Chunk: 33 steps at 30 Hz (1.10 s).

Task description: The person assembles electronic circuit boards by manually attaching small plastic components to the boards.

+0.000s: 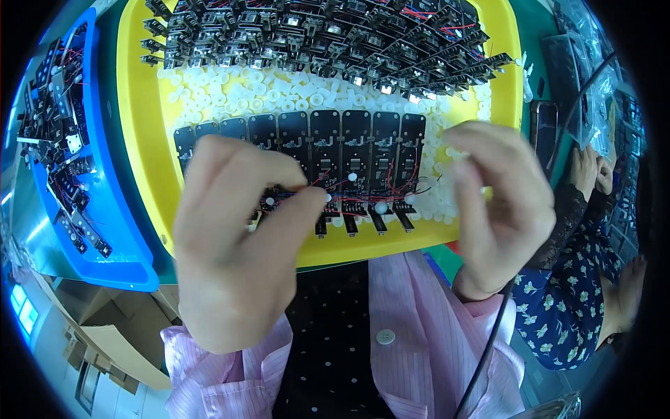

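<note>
A row of joined black circuit boards point(356, 133) lies over loose white plastic washers point(244, 94) in a yellow tray point(143, 140). Thin red and dark wires and small white round pieces point(381, 207) lie across the lower part of the boards. Over the left part of this row, my left hand point(237, 230) is closed in a pinch, its thumb and index tips at the wires. What it pinches is too small to make out. My right hand point(506, 199), somewhat blurred, hovers at the tray's right side with curled fingers; its thumb and index finger are apart.
More assembled boards point(314, 42) are stacked at the tray's far side. At left, a blue tray point(118, 230) holds loose boards and wires. A phone point(544, 129) and clear plastic bags point(590, 84) lie at right, near another person's hands point(590, 171). A black cable point(488, 342) crosses my right sleeve.
</note>
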Tool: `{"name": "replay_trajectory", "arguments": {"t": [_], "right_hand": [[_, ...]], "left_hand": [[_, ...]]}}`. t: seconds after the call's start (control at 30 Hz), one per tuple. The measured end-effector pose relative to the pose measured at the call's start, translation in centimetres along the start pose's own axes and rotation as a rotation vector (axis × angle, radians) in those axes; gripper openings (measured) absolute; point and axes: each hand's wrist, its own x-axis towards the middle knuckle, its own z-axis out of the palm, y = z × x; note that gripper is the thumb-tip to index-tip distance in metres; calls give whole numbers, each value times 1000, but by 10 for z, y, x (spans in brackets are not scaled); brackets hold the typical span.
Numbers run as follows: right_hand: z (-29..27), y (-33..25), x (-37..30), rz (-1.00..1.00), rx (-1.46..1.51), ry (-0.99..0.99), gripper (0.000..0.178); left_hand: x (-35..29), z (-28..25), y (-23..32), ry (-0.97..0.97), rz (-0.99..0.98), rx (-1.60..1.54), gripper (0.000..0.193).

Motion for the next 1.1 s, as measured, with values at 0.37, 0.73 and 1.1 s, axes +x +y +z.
{"name": "replay_trajectory", "arguments": {"t": [0.37, 0.73, 1.1], "right_hand": [[-17, 27, 0, 185, -220, -339, 21], [-11, 27, -2, 8, -182, -185, 22], [-7, 1, 2, 7, 248, -98, 13]], "left_hand": [[25, 31, 14, -115, 133, 206, 17], [28, 29, 11, -148, 178, 177, 18], [17, 23, 2, -92, 13, -193, 21]]}}
